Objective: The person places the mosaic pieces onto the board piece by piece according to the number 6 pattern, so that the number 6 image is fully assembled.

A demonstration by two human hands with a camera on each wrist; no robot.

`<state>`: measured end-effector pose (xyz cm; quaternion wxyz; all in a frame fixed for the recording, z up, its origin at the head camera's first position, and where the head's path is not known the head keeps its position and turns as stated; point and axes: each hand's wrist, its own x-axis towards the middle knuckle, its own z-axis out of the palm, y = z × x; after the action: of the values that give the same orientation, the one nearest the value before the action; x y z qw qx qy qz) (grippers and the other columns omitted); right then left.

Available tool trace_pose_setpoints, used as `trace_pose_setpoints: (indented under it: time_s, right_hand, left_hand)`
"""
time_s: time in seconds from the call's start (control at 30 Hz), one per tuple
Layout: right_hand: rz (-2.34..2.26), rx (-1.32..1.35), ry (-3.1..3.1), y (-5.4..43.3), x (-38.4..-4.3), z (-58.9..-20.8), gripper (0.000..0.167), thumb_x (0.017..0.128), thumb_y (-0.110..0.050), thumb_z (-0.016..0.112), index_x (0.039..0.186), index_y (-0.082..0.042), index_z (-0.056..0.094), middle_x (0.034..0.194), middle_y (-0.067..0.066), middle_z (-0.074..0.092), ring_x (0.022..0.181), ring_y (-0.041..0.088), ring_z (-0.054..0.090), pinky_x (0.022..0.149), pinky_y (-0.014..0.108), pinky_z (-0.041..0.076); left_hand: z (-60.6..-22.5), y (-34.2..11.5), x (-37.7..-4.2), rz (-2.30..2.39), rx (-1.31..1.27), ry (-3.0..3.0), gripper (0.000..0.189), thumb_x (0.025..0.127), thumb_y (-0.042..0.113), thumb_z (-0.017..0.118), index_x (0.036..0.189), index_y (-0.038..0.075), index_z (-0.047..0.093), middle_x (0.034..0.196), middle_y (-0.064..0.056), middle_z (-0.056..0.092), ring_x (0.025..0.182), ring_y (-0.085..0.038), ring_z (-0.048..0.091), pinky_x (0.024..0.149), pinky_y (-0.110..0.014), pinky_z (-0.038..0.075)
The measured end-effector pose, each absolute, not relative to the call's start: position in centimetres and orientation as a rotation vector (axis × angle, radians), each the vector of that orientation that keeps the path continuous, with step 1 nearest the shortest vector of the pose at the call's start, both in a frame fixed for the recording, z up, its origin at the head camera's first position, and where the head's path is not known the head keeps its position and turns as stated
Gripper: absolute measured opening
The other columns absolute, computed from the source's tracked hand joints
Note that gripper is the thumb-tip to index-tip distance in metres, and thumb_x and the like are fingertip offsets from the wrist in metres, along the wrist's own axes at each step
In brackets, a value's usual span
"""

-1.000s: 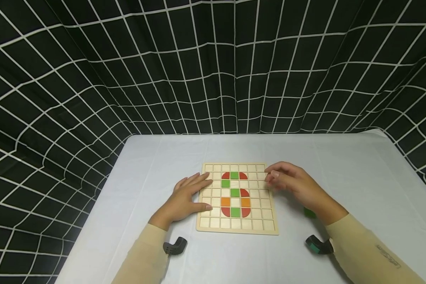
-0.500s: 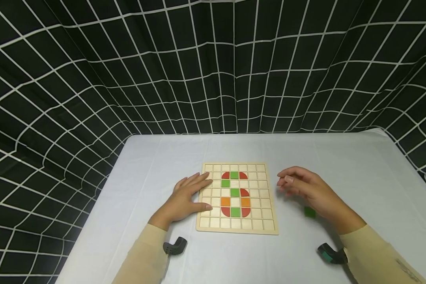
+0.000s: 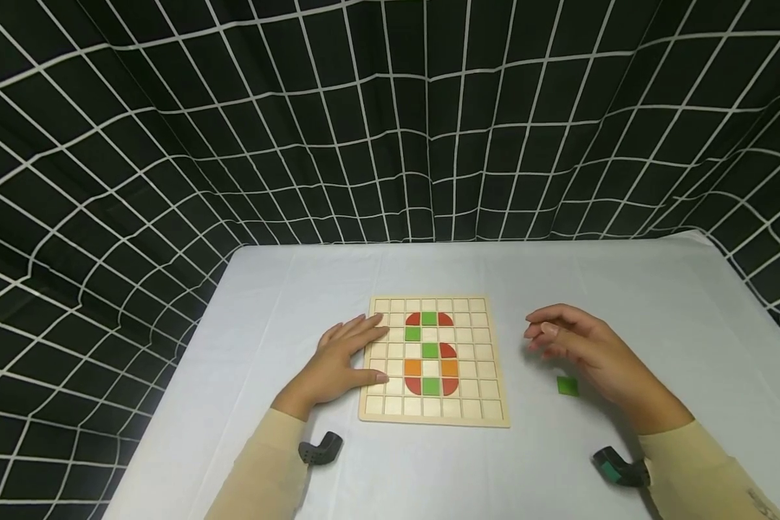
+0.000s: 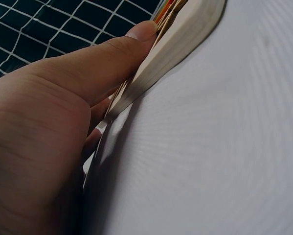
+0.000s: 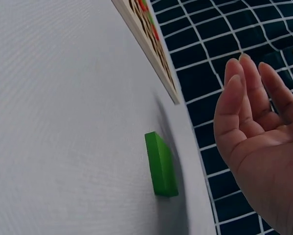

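Observation:
A wooden grid board (image 3: 477,408) lies flat on the table, with red rounded tiles (image 3: 413,387), green square tiles (image 3: 431,388) and orange square tiles (image 3: 450,368) set in its cells. My left hand (image 3: 338,368) rests on the board's left edge, fingers spread; in the left wrist view the thumb (image 4: 107,63) presses on the rim. Right of the board hovers my right hand (image 3: 581,350), its fingers loosely bent and holding nothing. Below that hand a loose green square tile (image 3: 567,386) lies on the table; the right wrist view shows the same green tile (image 5: 161,166) apart from the fingers.
The table has a white cloth (image 3: 286,289). Black curtains with a white grid (image 3: 390,130) stand behind it and at both sides. A dark wrist device (image 3: 321,449) sits at the left sleeve and another dark device (image 3: 620,468) at the right.
My right hand has moved right, away from the board's right edge, and the loose green tile has come into full view. My left hand stays in place on the board.

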<state>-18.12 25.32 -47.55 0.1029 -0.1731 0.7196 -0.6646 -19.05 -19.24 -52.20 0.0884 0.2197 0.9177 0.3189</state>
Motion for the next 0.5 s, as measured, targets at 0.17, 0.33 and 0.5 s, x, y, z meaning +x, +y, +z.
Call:
trace_pose_setpoints:
  time_s: [0.17, 0.33, 0.5]
  right_hand:
    - [-1.926, -0.531, 2.131, 25.6, -18.0, -47.7, 0.027, 0.114, -0.006, 0.052, 0.136, 0.006, 0.062, 0.118, 0.019, 0.071, 0.107, 0.029, 0.073, 0.088, 0.032, 0.059]
    - [-1.933, -0.549, 2.111, 26.1, -17.9, -47.7, 0.027, 0.115, -0.005, 0.050, 0.137, 0.005, 0.062, 0.120, 0.021, 0.070, 0.108, 0.031, 0.073, 0.088, 0.033, 0.060]
    - [-1.966, -0.577, 2.078, 26.9, -17.9, -47.7, 0.030, 0.115, -0.002, 0.048, 0.139, 0.014, 0.055, 0.120, 0.023, 0.069, 0.108, 0.032, 0.073, 0.090, 0.034, 0.061]
  left_hand:
    - [-52.3, -19.4, -19.0, 0.953, 0.650, 2.735, 0.086, 0.091, 0.051, 0.087, 0.165, 0.026, 0.052, 0.176, 0.012, 0.029, 0.164, -0.018, 0.017, 0.131, -0.049, 0.001]
    - [-52.2, -19.4, -18.8, 0.974, 0.654, 2.731, 0.087, 0.090, 0.050, 0.088, 0.165, 0.024, 0.052, 0.176, 0.011, 0.029, 0.164, -0.020, 0.017, 0.131, -0.051, 0.001]
    - [-52.2, -19.2, -18.9, 0.982, 0.673, 2.725, 0.086, 0.091, 0.051, 0.087, 0.165, 0.025, 0.052, 0.176, 0.011, 0.029, 0.164, -0.019, 0.017, 0.131, -0.050, 0.000]
